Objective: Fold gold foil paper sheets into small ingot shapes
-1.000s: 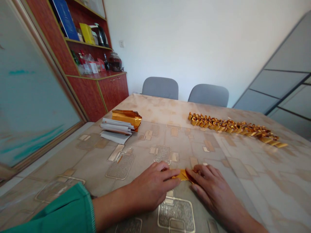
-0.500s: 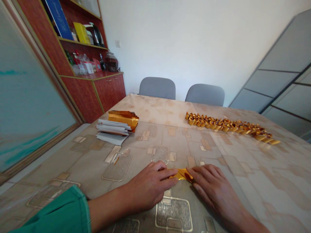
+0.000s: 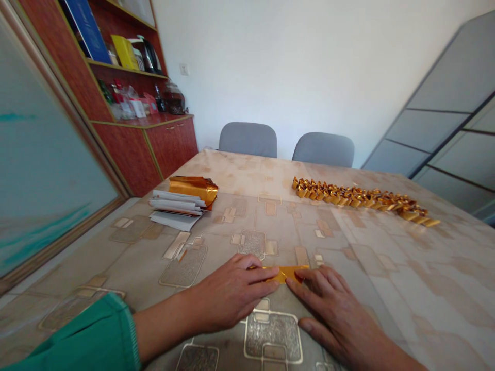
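Observation:
A folded strip of gold foil paper (image 3: 286,272) lies on the table in front of me, partly covered by my fingers. At its left end, my left hand (image 3: 235,288) grips the strip between thumb and fingers. My right hand (image 3: 332,304) rests fingertips on the strip's right part, its fingers spread and its thumb apart on the tablecloth. The underside of the strip is hidden.
A stack of gold foil and white-backed sheets (image 3: 180,203) lies at the back left. Rows of folded gold pieces (image 3: 356,198) stretch along the back right. Two grey chairs (image 3: 247,139) stand behind the table (image 3: 216,247). A red cabinet (image 3: 170,144) is at the left.
My right hand has shifted its fingers on the strip, and the thumb has spread away from the others. The strip looks flatter and more of it shows. My left hand stays on its left end.

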The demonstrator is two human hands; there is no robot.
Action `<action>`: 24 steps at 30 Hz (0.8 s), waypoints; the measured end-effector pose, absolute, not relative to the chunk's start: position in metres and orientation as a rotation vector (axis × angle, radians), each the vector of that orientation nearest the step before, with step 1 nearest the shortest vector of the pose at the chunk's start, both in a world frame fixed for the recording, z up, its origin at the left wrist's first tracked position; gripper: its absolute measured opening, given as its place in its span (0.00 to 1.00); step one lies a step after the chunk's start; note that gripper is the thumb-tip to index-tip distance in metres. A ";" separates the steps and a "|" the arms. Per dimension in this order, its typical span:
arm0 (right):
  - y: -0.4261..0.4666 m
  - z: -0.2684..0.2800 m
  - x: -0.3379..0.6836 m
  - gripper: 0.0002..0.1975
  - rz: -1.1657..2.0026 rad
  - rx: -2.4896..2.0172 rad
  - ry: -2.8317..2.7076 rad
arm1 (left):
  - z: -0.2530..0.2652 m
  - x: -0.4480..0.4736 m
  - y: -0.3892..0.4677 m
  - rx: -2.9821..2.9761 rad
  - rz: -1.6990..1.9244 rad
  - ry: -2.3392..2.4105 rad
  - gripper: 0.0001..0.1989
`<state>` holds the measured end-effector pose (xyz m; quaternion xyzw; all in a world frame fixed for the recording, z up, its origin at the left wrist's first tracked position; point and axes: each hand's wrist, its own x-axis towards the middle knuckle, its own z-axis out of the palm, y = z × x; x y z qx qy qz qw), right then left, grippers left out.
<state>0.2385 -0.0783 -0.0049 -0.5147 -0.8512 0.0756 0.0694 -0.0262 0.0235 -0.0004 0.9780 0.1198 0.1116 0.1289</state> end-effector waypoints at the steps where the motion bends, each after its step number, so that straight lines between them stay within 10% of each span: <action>1: -0.079 -0.006 0.240 0.28 0.255 -1.544 -2.558 | -0.001 -0.026 0.023 2.845 0.321 0.354 0.21; 24: -0.069 -0.013 0.240 0.18 0.030 -1.604 -2.413 | 0.006 -0.028 0.032 2.799 0.312 0.285 0.17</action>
